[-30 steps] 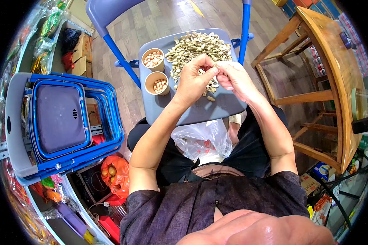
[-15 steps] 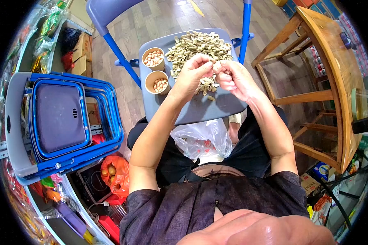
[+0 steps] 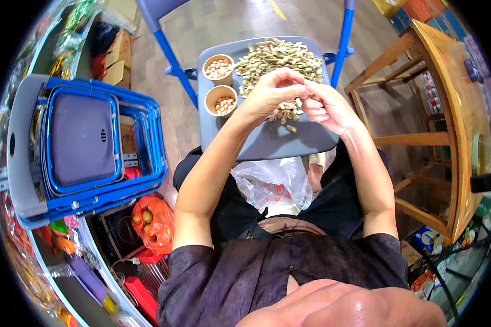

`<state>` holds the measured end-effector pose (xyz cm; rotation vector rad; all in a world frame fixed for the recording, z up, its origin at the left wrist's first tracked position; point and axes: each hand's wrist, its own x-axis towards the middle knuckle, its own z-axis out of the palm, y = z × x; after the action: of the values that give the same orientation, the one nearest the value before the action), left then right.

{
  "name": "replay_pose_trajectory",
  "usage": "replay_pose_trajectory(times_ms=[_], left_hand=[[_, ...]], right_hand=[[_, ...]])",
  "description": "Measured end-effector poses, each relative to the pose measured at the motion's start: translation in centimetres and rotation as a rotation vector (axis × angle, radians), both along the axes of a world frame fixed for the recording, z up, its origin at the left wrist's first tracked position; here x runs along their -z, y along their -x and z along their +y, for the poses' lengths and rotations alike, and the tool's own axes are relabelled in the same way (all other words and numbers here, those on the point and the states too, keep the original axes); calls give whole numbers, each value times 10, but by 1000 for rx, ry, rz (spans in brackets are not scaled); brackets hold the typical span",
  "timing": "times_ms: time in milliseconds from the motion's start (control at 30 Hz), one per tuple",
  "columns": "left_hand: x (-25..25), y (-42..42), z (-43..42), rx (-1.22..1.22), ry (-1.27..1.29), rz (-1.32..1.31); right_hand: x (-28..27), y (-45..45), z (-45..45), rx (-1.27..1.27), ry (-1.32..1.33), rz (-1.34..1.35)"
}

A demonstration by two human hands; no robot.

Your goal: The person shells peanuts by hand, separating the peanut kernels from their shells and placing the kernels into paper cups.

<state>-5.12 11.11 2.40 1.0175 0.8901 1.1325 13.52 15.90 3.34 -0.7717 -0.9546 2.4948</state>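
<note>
My left hand [image 3: 273,97] and my right hand [image 3: 326,106] meet over a grey folding-chair seat [image 3: 289,146], fingertips together in a pinch. Whatever small thing lies between them is hidden by the fingers. Behind them spreads a large pile of peanuts in their shells [image 3: 281,57]. A smaller heap of shells [image 3: 283,113] lies under my hands, and a single peanut [image 3: 291,128] rests nearer me. Left of my left hand stand two paper cups, the far cup [image 3: 219,81] and the near cup [image 3: 215,113], both holding shelled peanut kernels [image 3: 219,68].
A clear plastic bag [image 3: 273,182] hangs between my knees. Folded blue-framed chairs [image 3: 84,141] stand at left, near a red bag [image 3: 153,226] with round produce inside. On the right is a wooden table [image 3: 447,125]. Packed shelves line the left side.
The view has shifted, so the chair and cups appear slightly further right. My hands stay together over the seat; the small piece seen between my fingertips before is now covered.
</note>
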Motion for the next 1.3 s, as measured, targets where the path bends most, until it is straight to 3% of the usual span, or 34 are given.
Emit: replay_pose_trajectory(times_ms=[300,700,800,867,900,967,1133,1233,1300], left_hand=[[7,10,-3,63,-21,-40],[-4,28,-23,-106,-62,107],[-14,48,-30,-177,-138,538],[-25,64,-36,-316,-228,849],[-31,71,-39,-400,-265,1014],[-35,81,-44,-418,-145,1151],[-21,95,-51,-361,-231,1524],[-27,77,-49,-526,-412,1400],[-32,60,-42,-531,-479,1316]], right_hand=[[1,7,-2,-26,-1,-45],[6,27,-10,-85,-31,-27],[4,31,-11,-90,-78,-61],[0,34,-12,-109,-333,-254],[3,34,-13,-106,-332,-257],[12,34,-10,-172,-502,-384],[29,31,-8,-111,-583,-418],[27,20,4,-81,42,24],[26,19,5,34,300,306]])
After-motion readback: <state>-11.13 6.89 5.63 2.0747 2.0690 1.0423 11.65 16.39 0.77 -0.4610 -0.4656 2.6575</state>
